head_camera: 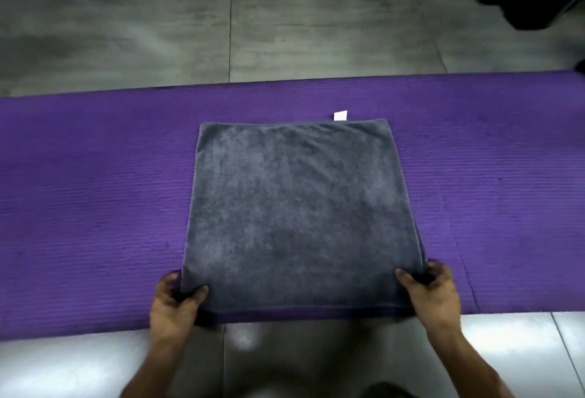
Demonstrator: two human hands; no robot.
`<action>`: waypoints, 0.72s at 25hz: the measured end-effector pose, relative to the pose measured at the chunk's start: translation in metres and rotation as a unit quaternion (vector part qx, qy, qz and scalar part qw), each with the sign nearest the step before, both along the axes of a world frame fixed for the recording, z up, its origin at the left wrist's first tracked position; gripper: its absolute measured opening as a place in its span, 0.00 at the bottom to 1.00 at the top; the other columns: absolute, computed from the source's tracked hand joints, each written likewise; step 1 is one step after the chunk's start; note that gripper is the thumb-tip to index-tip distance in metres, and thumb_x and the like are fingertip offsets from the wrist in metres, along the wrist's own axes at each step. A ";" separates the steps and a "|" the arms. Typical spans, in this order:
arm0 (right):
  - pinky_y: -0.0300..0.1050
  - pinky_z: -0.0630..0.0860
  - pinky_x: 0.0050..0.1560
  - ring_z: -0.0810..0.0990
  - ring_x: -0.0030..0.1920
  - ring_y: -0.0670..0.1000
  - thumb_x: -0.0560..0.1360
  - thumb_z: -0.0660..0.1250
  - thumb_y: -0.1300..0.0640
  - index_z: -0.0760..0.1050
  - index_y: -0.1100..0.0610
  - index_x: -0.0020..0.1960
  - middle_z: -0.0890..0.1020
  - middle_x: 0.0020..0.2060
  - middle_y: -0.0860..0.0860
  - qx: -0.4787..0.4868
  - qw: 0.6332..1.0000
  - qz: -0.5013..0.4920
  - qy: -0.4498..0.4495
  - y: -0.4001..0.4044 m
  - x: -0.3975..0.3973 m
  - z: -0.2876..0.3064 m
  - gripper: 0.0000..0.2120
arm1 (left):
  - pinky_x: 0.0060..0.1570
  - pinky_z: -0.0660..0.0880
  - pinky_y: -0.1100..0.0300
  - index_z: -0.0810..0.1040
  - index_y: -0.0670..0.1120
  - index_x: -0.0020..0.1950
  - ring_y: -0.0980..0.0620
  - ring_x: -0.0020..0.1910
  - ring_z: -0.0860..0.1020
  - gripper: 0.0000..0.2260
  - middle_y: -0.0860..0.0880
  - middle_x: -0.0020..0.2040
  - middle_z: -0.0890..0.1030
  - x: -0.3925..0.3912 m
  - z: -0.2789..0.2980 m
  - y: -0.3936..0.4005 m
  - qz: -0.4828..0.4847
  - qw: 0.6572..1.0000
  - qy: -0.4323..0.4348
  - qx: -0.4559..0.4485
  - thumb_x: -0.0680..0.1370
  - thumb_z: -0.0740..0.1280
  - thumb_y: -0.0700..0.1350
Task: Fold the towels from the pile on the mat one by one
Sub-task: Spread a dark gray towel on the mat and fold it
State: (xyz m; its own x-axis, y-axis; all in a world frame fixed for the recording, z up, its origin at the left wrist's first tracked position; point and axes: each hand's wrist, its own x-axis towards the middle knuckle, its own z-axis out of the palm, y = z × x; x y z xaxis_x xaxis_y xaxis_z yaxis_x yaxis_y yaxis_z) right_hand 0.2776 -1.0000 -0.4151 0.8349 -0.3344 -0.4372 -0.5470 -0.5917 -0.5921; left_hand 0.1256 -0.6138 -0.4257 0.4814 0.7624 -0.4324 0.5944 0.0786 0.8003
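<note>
You're holding the grey towel (pixel 300 214) by its two near corners, low in the frame. Your left hand (pixel 172 301) is pinching the lower-left corner, thumb lying on top of the cloth and fingers curling under the edge. Your right hand (pixel 432 291) is gripping the lower-right corner the same way, thumb pressing on top. The towel is lying spread flat in the middle of the frame on the purple mat (pixel 95 195), its near edge sitting just inside the mat's front border. A small white tag (pixel 340 115) is poking out past the far edge, upper right of the towel. Grey tiled floor (pixel 126 24) is filling the top of the frame.
</note>
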 end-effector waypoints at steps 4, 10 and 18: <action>0.54 0.81 0.45 0.83 0.45 0.57 0.66 0.80 0.53 0.82 0.60 0.44 0.85 0.45 0.57 0.151 0.984 -0.045 0.087 -0.017 0.005 0.019 0.13 | 0.32 0.79 0.63 0.80 0.36 0.40 0.53 0.30 0.79 0.03 0.46 0.32 0.82 -0.013 0.017 0.021 -0.019 0.991 0.057 -0.118 0.71 0.73 0.32; 0.50 0.79 0.37 0.83 0.44 0.62 0.50 0.83 0.47 0.83 0.60 0.55 0.84 0.52 0.60 0.311 0.901 0.026 0.303 -0.071 0.003 0.065 0.36 | 0.27 0.73 0.58 0.83 0.36 0.46 0.44 0.30 0.76 0.13 0.37 0.34 0.79 -0.046 0.062 0.030 -0.148 0.917 0.198 -0.314 0.66 0.78 0.41; 0.47 0.82 0.32 0.86 0.35 0.53 0.37 0.87 0.49 0.83 0.57 0.42 0.86 0.40 0.57 0.510 0.829 -0.132 0.186 0.004 0.097 0.073 0.35 | 0.36 0.79 0.61 0.74 0.44 0.46 0.51 0.33 0.82 0.11 0.43 0.37 0.83 0.081 0.073 0.022 0.147 0.930 -0.065 -0.330 0.81 0.55 0.46</action>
